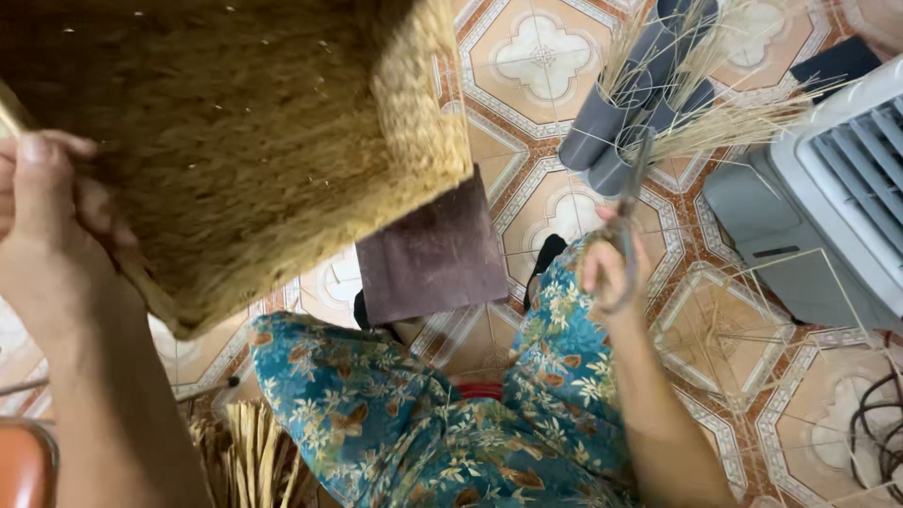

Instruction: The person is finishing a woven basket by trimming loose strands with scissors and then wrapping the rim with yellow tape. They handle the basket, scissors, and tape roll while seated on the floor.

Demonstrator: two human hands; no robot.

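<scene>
A large woven straw basket (245, 132) fills the upper left, tilted with its base toward me. My left hand (47, 226) grips its near edge at the far left. My right hand (609, 268) is raised to the right of the basket and holds metal scissors (632, 193), blades pointing up. The scissors are apart from the basket. My knees in blue floral trousers (423, 414) show below.
Grey tubes (611, 122) stuffed with dry straw stalks stand on the patterned tile floor (546, 56). A grey fan unit (828, 198) sits at right, cables (875, 423) beside it. A brown board (433, 254) lies under the basket. Straw bundle (249, 461) at bottom left.
</scene>
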